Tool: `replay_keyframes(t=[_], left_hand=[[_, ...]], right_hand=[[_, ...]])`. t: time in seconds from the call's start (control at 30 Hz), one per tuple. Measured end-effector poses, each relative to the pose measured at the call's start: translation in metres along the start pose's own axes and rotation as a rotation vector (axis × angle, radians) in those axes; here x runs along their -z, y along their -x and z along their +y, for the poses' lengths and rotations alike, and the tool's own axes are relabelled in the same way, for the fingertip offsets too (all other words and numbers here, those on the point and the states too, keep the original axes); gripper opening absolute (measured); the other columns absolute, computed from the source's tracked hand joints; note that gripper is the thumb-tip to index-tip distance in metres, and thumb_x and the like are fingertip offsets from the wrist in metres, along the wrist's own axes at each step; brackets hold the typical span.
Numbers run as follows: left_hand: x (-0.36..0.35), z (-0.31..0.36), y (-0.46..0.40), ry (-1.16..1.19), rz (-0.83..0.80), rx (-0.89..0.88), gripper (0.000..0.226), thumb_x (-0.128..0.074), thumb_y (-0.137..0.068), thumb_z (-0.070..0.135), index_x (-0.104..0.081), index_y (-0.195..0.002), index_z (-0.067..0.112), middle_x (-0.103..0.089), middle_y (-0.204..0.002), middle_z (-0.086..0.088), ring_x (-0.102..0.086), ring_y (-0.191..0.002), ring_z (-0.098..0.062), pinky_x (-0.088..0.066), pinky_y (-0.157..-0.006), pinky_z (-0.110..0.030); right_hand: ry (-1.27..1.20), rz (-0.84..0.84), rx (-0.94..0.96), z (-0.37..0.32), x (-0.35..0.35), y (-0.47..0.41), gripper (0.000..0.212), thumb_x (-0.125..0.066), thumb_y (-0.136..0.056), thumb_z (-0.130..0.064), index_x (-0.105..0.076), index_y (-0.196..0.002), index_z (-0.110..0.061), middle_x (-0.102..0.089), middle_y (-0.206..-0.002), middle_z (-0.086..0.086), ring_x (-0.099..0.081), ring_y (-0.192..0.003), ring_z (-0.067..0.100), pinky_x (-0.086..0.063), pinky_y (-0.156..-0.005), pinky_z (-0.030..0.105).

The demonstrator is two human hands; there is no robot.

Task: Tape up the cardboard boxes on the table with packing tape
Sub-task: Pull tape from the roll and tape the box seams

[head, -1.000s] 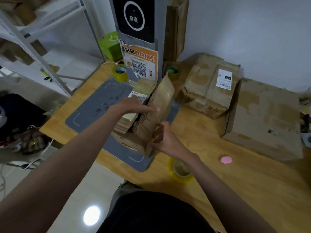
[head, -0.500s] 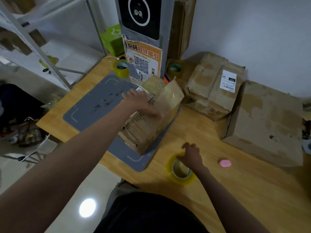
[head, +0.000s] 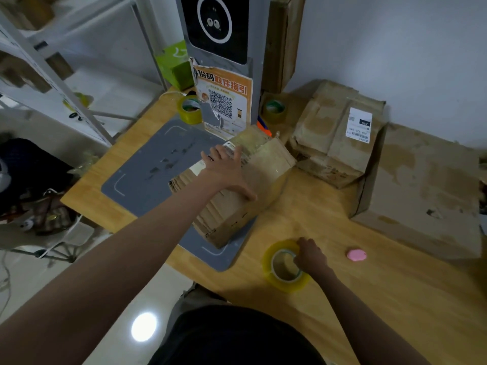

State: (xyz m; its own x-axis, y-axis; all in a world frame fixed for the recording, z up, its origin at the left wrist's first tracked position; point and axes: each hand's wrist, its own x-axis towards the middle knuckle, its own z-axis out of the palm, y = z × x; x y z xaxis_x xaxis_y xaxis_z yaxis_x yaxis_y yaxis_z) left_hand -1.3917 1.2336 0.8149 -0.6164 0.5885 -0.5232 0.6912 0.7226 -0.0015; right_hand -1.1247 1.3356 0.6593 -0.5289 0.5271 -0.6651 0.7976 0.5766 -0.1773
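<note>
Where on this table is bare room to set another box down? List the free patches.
Bare wood lies between the pink oval object, the large cardboard box and the near edge. The grey mat left of the left hand is bare. Crowded: the back, around the grey kiosk post.

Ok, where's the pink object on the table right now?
In the head view, the pink object lies on the bare wooden table, right of the right hand and just in front of the large cardboard box.

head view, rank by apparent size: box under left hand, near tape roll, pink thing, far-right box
1. far-right box
2. box under the left hand, though it sits nearer the camera
3. near tape roll, gripped by the right hand
4. pink thing
</note>
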Motion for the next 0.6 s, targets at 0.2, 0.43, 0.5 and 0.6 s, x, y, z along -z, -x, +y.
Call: replay_keyframes(t=[0.2, 0.43, 0.5, 0.6], left_hand=[[0.009, -0.015, -0.012, -0.105, -0.030, -0.224, 0.165, -0.078, -0.041, 0.086, 0.023, -0.156, 0.025, 0.009, -0.163, -0.027, 0.015, -0.150, -0.048, 0.000, -0.119, -0.068], [0.011, -0.025, -0.007, -0.084, 0.038, -0.396, 0.163, -0.089, -0.046, 0.070, 0.023, -0.157, 0.029, 0.023, -0.166, -0.013, 0.024, -0.152, -0.030, 0.011, -0.122, -0.057], [0.004, -0.021, -0.001, -0.092, 0.108, -0.454, 0.157, -0.091, -0.052, 0.063, 0.019, -0.158, 0.028, 0.022, -0.167, -0.006, 0.021, -0.153, -0.027, 0.009, -0.123, -0.057], [-0.001, -0.014, 0.011, 0.018, 0.202, -0.525, 0.127, -0.084, -0.072, 0.054, 0.002, -0.162, 0.027, 0.008, -0.170, -0.002, 0.010, -0.156, -0.025, 0.002, -0.125, -0.056]], right_hand=[[0.015, 0.059, 0.030, -0.006, -0.001, 0.017, 0.045, -0.057, -0.096, -0.022, -0.042, -0.138, -0.015, -0.038, -0.131, 0.013, -0.050, -0.116, 0.037, -0.050, -0.084, 0.045], [-0.424, 0.245, 0.069, -0.018, 0.031, 0.038, 0.038, -0.061, -0.091, -0.011, -0.037, -0.120, -0.017, -0.058, -0.100, 0.009, -0.062, -0.086, 0.030, -0.052, -0.066, 0.046], [-0.713, 0.227, 0.089, -0.023, 0.043, 0.047, 0.031, -0.062, -0.092, -0.009, -0.041, -0.114, -0.016, -0.060, -0.097, 0.012, -0.062, -0.086, 0.027, -0.054, -0.072, 0.047], [-0.911, 0.220, 0.124, -0.035, 0.056, 0.058, 0.032, -0.063, -0.091, -0.007, -0.045, -0.115, -0.019, -0.061, -0.101, 0.011, -0.060, -0.093, 0.027, -0.050, -0.071, 0.042]])
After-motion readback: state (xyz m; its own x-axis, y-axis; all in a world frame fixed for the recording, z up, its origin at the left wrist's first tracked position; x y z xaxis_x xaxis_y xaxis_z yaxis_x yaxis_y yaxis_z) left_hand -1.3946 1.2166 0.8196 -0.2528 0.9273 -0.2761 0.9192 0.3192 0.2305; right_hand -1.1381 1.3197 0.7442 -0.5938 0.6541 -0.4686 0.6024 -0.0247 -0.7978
